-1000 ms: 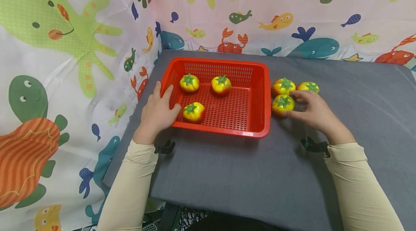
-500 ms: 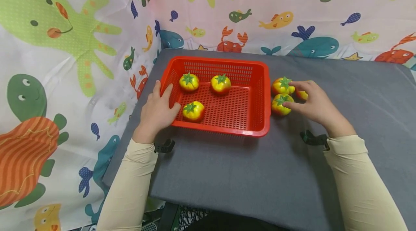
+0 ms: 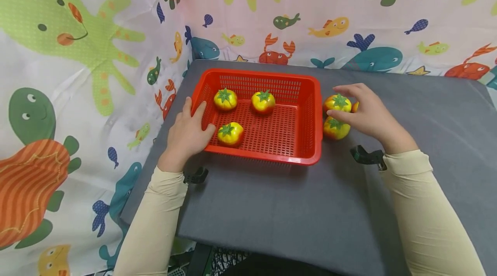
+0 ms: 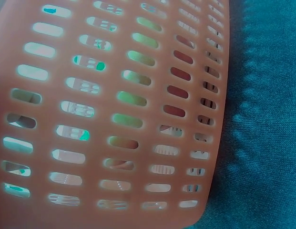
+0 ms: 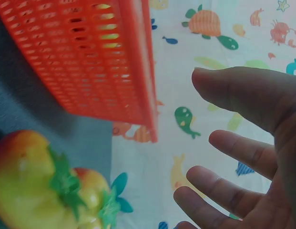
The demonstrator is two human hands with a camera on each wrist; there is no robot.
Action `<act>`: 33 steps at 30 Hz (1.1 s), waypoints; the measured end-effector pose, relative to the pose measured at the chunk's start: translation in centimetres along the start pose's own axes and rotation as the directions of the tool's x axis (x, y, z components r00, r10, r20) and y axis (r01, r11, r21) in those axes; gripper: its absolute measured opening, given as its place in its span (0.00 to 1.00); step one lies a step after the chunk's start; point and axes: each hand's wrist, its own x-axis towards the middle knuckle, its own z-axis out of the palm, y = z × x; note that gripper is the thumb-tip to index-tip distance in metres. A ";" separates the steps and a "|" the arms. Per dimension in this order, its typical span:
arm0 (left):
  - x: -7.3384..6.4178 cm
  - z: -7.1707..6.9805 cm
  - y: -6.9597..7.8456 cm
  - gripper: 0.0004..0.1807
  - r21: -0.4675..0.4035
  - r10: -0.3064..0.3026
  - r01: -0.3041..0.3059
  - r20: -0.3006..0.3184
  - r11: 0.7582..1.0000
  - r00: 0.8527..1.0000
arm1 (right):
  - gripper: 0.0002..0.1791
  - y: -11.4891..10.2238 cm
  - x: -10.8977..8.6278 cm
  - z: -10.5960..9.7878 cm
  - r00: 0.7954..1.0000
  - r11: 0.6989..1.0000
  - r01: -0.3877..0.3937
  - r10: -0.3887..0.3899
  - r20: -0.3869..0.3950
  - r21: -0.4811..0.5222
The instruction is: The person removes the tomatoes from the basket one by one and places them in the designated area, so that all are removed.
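A red plastic basket [image 3: 268, 158] with slotted walls holds 3 yellow-and-red tomatoes with green leafy tops, one of them near its front [image 3: 231, 134]. My left hand [image 3: 187, 136] rests at its left rim, fingers spread and thumb near the front left corner. Just right of the basket sit a back tomato [image 3: 337, 103] and a front tomato [image 3: 335, 129]. My right hand [image 3: 370, 114] hovers over them, thumb and fingers apart. A third tomato [image 3: 355, 107] is mostly hidden behind it. In the right wrist view, nothing lies between the thumb and fingers.
A grey cloth [image 3: 272, 207] covers the table. A curtain [image 3: 248, 21] printed with sea animals rises behind it and along the left. The basket's slotted wall [image 4: 100, 119] fills most of the left wrist view.
My right hand has moved left, toward the basket, and its thumb and fingers have spread; the tomato farthest right has become mostly covered. The left hand and basket have stayed put.
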 end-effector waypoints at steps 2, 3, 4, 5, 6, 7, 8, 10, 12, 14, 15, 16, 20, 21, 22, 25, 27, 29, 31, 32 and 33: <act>0.0 0.0 0.0 0.43 -0.001 0.001 -0.001 -0.001 1.000 1.000 | 0.37 -0.6 0.3 -0.1 1.000 1.000 0.012 -0.012 0.006 -0.006; 0.0 0.0 0.0 0.43 -0.001 0.000 0.000 -0.002 1.000 1.000 | 0.37 -0.9 0.5 -0.2 1.000 1.000 0.019 -0.019 0.009 -0.007; 0.0 -0.1 0.0 0.43 -0.001 -0.001 0.001 -0.003 1.000 1.000 | 0.37 -1.3 0.7 -0.3 1.000 1.000 0.026 -0.025 0.010 -0.005; 0.1 -0.1 -0.1 0.43 0.000 -0.002 0.002 -0.005 1.000 1.000 | 0.37 -1.5 0.8 -0.3 0.999 1.000 0.031 -0.031 0.014 -0.004; 0.1 -0.1 -0.1 0.43 0.001 -0.004 0.004 -0.005 1.000 1.000 | 0.37 -1.8 1.0 -0.4 0.999 0.999 0.034 -0.034 0.018 0.000; 0.1 -0.1 -0.1 0.43 0.001 -0.005 0.005 -0.006 1.000 1.000 | 0.38 -2.1 1.1 -0.4 0.999 0.999 0.036 -0.036 0.025 0.002; 0.1 -0.1 0.0 0.43 0.002 -0.006 0.006 -0.007 1.000 1.000 | 0.38 -2.3 1.2 -0.4 0.999 0.999 0.036 -0.036 0.032 0.002; 0.1 -0.1 0.0 0.43 0.005 -0.007 0.007 -0.006 1.000 1.000 | 0.39 -2.8 1.5 -0.5 0.998 0.999 0.040 -0.040 0.046 0.000; 0.1 -0.1 0.0 0.43 0.008 -0.004 0.004 -0.006 1.000 1.000 | 0.39 -3.1 1.7 -0.5 0.998 0.999 0.038 -0.037 0.057 -0.007; 0.1 -0.2 0.1 0.43 0.010 -0.003 0.003 -0.009 1.000 1.000 | 0.39 -3.5 2.0 -0.4 0.997 0.999 0.039 -0.039 0.061 -0.010; 0.1 -0.2 0.1 0.43 0.010 -0.002 0.002 -0.012 1.000 1.000 | 0.39 -3.6 2.1 -0.4 0.997 0.999 0.042 -0.042 0.062 -0.010; 0.1 -0.2 0.1 0.43 0.011 -0.002 0.002 -0.014 1.000 1.000 | 0.39 -3.8 2.2 -0.4 0.997 0.999 0.043 -0.042 0.062 -0.012; 0.0 -0.3 0.1 0.42 0.014 -0.006 0.006 -0.013 1.000 1.000 | 0.39 -4.5 2.6 -0.2 0.997 0.999 0.045 -0.044 0.069 -0.005; 0.0 -0.4 0.1 0.42 0.013 -0.005 0.005 -0.012 1.000 1.000 | 0.39 -4.7 2.7 -0.1 0.996 0.999 0.045 -0.044 0.072 -0.008; 0.0 -0.4 0.1 0.42 0.015 -0.006 0.006 -0.009 1.000 1.000 | 0.39 -5.0 2.9 0.0 0.996 0.999 0.045 -0.045 0.076 -0.007; 0.0 -0.3 0.1 0.41 0.012 -0.002 0.002 -0.006 1.000 1.000 | 0.40 -5.8 3.3 0.3 0.995 0.999 0.040 -0.040 0.095 0.001; 0.0 -0.3 0.1 0.41 0.012 -0.004 0.004 -0.007 1.000 1.000 | 0.40 -6.3 3.7 0.6 0.993 0.999 0.041 -0.041 0.114 0.005; 0.0 -0.3 0.2 0.41 0.012 -0.007 0.007 -0.008 1.000 1.000 | 0.40 -6.9 4.0 0.9 0.990 0.999 0.049 -0.049 0.132 0.008; 0.0 -0.3 0.2 0.42 0.013 -0.008 0.009 -0.007 1.000 1.000 | 0.39 -7.3 4.4 1.1 0.987 0.998 0.065 -0.066 0.147 0.009; 0.0 -0.3 0.2 0.42 0.013 -0.009 0.009 -0.006 1.000 1.000 | 0.39 -7.5 4.6 1.2 0.986 0.997 0.075 -0.075 0.152 0.007; 0.0 -0.2 0.3 0.42 0.011 -0.008 0.008 -0.005 1.000 1.000 | 0.39 -7.7 4.7 1.3 0.984 0.997 0.082 -0.083 0.157 0.011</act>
